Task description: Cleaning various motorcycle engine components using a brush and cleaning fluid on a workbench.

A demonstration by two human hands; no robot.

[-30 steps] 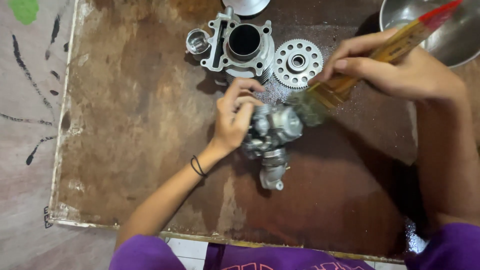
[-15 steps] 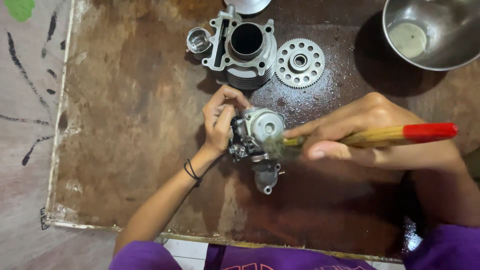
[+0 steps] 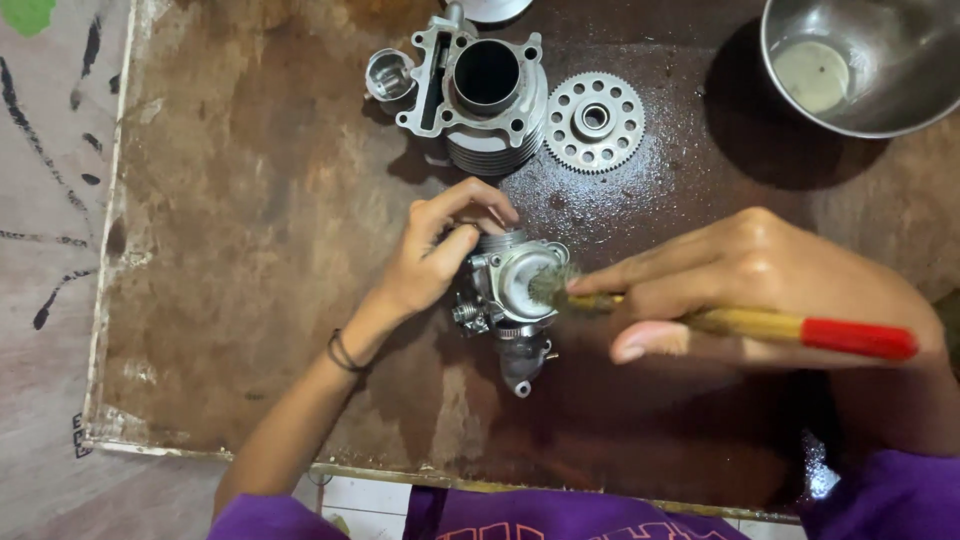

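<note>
A small metal carburetor (image 3: 510, 300) lies on a stained brown board (image 3: 250, 250). My left hand (image 3: 435, 255) grips its left side and holds it steady. My right hand (image 3: 740, 290) is closed around a paintbrush (image 3: 760, 325) with a yellow wooden handle and a red end. The brush's bristles touch the round pale opening of the carburetor.
A finned engine cylinder (image 3: 485, 95) stands at the top centre, with a small piston (image 3: 388, 75) to its left and a toothed gear wheel (image 3: 595, 122) to its right. A steel bowl (image 3: 860, 60) holding pale liquid sits at the top right. The board's wet dark patch spreads below the gear.
My right hand brought the brush from near the bowl down to the carburetor. The bristles now rest on its opening. My left hand has kept its hold.
</note>
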